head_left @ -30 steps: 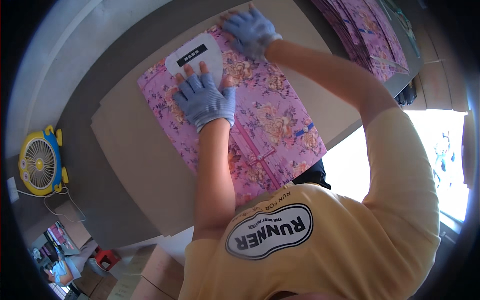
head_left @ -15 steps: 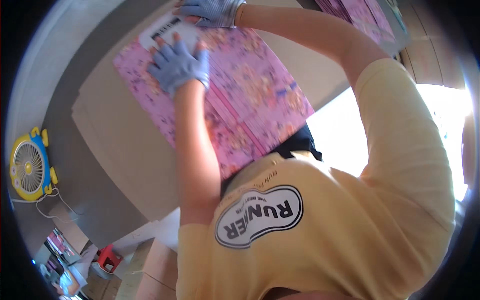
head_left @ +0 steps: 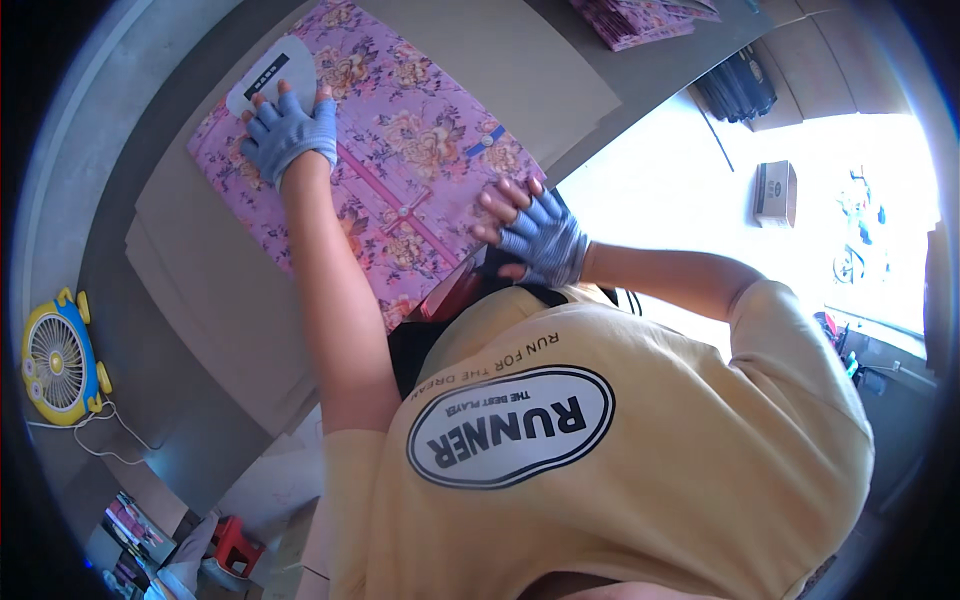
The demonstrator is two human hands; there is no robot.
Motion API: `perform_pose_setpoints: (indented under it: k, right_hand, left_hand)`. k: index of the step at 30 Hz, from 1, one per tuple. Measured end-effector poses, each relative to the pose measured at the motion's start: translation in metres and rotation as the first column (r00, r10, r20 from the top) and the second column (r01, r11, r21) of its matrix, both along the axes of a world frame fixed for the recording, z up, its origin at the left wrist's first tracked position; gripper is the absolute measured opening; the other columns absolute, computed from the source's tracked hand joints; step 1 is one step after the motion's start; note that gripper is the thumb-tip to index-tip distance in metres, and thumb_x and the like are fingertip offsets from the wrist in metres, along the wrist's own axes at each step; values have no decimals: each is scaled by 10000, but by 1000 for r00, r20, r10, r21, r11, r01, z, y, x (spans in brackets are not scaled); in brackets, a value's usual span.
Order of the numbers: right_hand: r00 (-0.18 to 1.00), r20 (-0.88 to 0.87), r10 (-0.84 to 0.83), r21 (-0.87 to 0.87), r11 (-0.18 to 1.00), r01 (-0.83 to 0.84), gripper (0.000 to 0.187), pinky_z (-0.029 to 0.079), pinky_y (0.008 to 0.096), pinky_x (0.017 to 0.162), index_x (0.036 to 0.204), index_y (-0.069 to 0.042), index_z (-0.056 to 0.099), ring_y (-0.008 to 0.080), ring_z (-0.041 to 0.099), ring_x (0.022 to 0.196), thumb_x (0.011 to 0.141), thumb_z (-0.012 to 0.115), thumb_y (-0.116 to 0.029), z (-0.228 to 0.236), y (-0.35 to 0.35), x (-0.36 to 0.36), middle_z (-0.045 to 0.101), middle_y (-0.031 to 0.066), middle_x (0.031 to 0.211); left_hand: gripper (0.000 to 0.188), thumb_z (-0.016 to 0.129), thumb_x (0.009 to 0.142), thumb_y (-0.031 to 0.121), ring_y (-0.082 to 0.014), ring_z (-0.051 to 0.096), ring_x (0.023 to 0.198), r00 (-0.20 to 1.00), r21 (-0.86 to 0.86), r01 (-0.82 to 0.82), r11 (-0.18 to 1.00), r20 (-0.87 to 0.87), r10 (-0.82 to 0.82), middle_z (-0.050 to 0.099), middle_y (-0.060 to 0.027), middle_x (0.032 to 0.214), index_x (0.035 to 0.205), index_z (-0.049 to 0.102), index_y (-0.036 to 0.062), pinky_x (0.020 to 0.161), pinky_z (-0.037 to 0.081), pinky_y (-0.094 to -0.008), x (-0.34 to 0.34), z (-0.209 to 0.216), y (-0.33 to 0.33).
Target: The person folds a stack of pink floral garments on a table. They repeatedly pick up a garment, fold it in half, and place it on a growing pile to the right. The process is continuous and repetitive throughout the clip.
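Note:
A flat pink flower-printed piece (head_left: 430,130), perhaps a folded paper bag, lies slanted on the table in front of me. It bears a printed ribbon pattern, a small blue band and a rounded white patch with a black bar (head_left: 268,75). My left hand (head_left: 290,135), in a blue-grey glove with bare fingertips, presses flat on it beside the white patch, fingers spread. Over its near right corner is my right hand (head_left: 540,235), gloved alike, fingers stretched out and holding nothing visible. Between the hands, the near edge gapes slightly and shows a reddish inside.
Brown cardboard sheets (head_left: 190,240) lie under the pink piece on the dark grey table (head_left: 130,350). A yellow and blue fan (head_left: 60,360) with a white cord stands at the left. More pink floral pieces (head_left: 640,20) lie at the far right. A red stool (head_left: 237,547) is at lower left.
My right hand has come from the far edge of the pink piece to its near right corner. My left hand stays flat beside the white patch. The view has shifted.

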State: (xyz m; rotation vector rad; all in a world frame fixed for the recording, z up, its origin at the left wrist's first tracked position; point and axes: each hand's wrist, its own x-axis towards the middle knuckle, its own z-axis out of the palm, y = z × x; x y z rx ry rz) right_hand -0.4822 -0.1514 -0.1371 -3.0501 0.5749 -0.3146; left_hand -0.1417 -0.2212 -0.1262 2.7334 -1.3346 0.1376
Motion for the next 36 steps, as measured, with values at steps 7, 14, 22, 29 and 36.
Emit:
perform_pose_setpoints:
  k: [7, 14, 22, 29, 36]
  right_hand:
    - [952, 270, -143, 225, 971, 82, 439, 348, 462, 1028, 1259, -166, 563, 328, 452, 1240, 836, 580, -281, 24, 1, -2, 487, 111, 1340]
    - [920, 276, -280, 39, 959, 280, 432, 414, 433, 991, 1175, -104, 598, 290, 505, 1171, 764, 642, -232, 40, -82, 12, 551, 81, 1195]
    - [956, 271, -116, 438, 899, -15, 393, 398, 453, 996, 1078, -59, 631, 262, 532, 1152, 754, 675, -277, 49, -26, -24, 592, 88, 1181]
    - [765, -64, -641, 954, -264, -141, 370, 508, 307, 633, 1115, -22, 589, 180, 658, 723, 917, 601, -335, 25, -52, -26, 642, 105, 845]
    - [830, 68, -554, 971, -155, -184, 314, 502, 305, 518, 1061, 20, 643, 166, 616, 520, 939, 563, -257, 11, -61, 9, 637, 107, 692]
  left_hand:
    - [766, 233, 878, 709, -307, 164, 1434, 1000, 16, 10, 1000, 12, -10, 176, -97, 1565, 1491, 247, 250, 1142, 131, -483, 5, -3, 5]
    - [691, 257, 902, 660, -308, 183, 1428, 999, 20, 49, 999, 12, -50, 200, -88, 1558, 1482, 264, 284, 1143, 144, -478, 10, -1, 4]
    - [659, 252, 920, 613, -333, 204, 1417, 997, -10, 76, 997, 18, -76, 226, -103, 1548, 1474, 289, 258, 1140, 156, -483, 15, -6, 9]
    - [538, 385, 943, 462, -375, 352, 1327, 970, -143, 242, 959, 9, -244, 382, -206, 1435, 1400, 430, 182, 1082, 253, -533, 22, -9, 16]
    - [349, 600, 875, 361, -357, 456, 1235, 457, -243, 868, 433, 50, -888, 569, -141, 1236, 1157, 652, 162, 1057, 296, -538, -76, 30, -10]
